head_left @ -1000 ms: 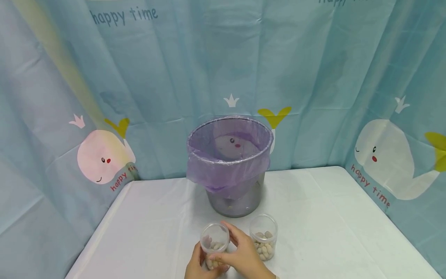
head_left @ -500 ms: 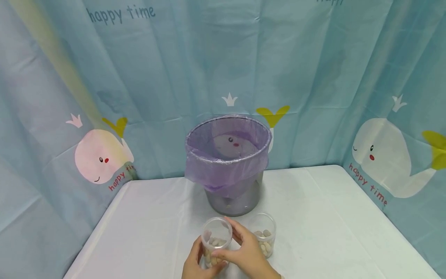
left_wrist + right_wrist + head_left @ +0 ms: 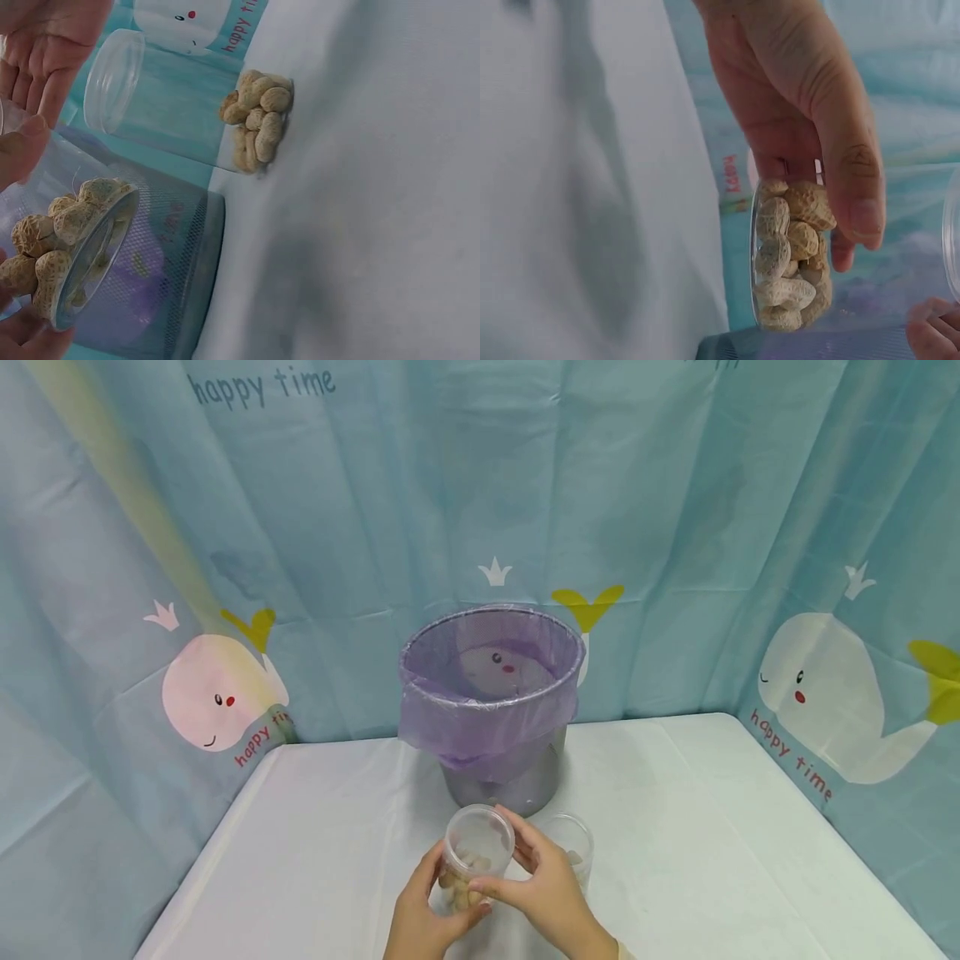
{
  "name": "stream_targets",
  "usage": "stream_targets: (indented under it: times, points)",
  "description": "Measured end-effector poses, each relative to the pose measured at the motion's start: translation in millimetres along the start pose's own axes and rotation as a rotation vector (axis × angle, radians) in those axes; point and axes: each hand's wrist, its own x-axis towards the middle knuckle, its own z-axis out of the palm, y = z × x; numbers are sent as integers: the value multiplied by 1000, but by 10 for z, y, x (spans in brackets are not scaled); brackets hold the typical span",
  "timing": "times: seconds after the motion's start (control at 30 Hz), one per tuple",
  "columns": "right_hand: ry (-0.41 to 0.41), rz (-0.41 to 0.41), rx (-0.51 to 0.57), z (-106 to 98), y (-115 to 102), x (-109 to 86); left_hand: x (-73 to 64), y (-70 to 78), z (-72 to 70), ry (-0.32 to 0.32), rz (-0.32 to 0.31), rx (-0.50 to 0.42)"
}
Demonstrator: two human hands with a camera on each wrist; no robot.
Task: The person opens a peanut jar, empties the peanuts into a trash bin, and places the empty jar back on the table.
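Both hands hold a clear round jar (image 3: 480, 843), rim up and tilted a little, its lower part filled with peanuts in their shells (image 3: 75, 217). My left hand (image 3: 423, 910) grips it low on the left side, thumb near the base. Higher up on the right, my right hand (image 3: 551, 889) wraps the wall, with fingers behind and thumb in front. The left wrist view shows the jar's base raised off the table. A second clear jar (image 3: 180, 105), upright on the table just beyond the right hand, has several peanuts at its bottom.
A grey mesh bin (image 3: 498, 793) stands behind the jars, lined with a purple bag (image 3: 487, 731) folded over its rim. White cloth covers the table (image 3: 315, 860). Blue curtains (image 3: 360, 527) with whale prints hang behind and at both sides.
Both hands have raised the held jar and carried it slightly right and toward the bin. The right hand now covers more of the second jar in the head view.
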Motion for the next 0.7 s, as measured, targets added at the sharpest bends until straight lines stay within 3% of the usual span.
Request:
stream_targets:
  times: [0.17, 0.4, 0.53, 0.7]
  points:
    - [19, -1, 31, -46, -37, 26, 46, 56, -20, -3, 47, 18]
    - [7, -82, 71, -115, -92, 37, 97, 136, -51, -24, 98, 46]
    - [5, -95, 90, -150, -108, 26, 127, 177, -75, -19, 158, 79]
    - [12, -97, 93, -180, -100, 27, 164, 197, -96, 10, 257, 182]
